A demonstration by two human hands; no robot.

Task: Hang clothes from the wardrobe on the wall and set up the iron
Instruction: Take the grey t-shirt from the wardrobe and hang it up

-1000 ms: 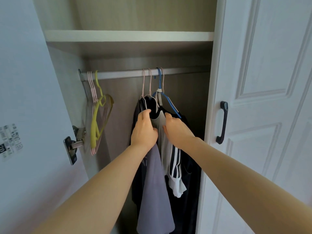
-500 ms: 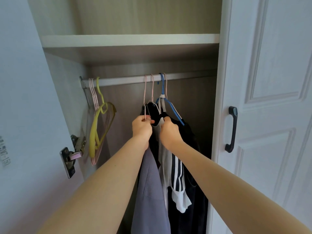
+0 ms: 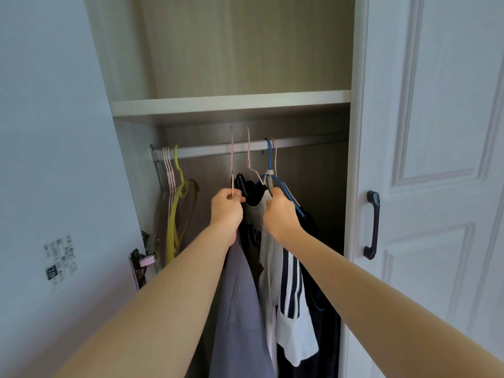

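Inside the open wardrobe, several garments hang from a white rail (image 3: 207, 150). My left hand (image 3: 227, 211) grips the neck of a pink hanger (image 3: 232, 159) that carries a grey-purple garment (image 3: 240, 317); its hook stands raised above the rail. My right hand (image 3: 281, 214) grips a second pink hanger (image 3: 248, 156) with a white garment with dark stripes (image 3: 289, 290), its hook also lifted above the rail. A blue hanger (image 3: 270, 159) with dark clothes (image 3: 319, 309) stays hooked on the rail just to the right. No iron is in view.
Empty pink and yellow hangers (image 3: 174, 186) hang at the rail's left end. A shelf (image 3: 231, 103) runs close above the rail. The open left door (image 3: 49, 186) has a hinge (image 3: 140, 261); the right door (image 3: 436, 186) with a dark handle (image 3: 372, 225) is closed.
Both hands have closed on the hangers and pushed them upward, so the two pink hooks now stand above the rail. The view has tilted up and moved closer.
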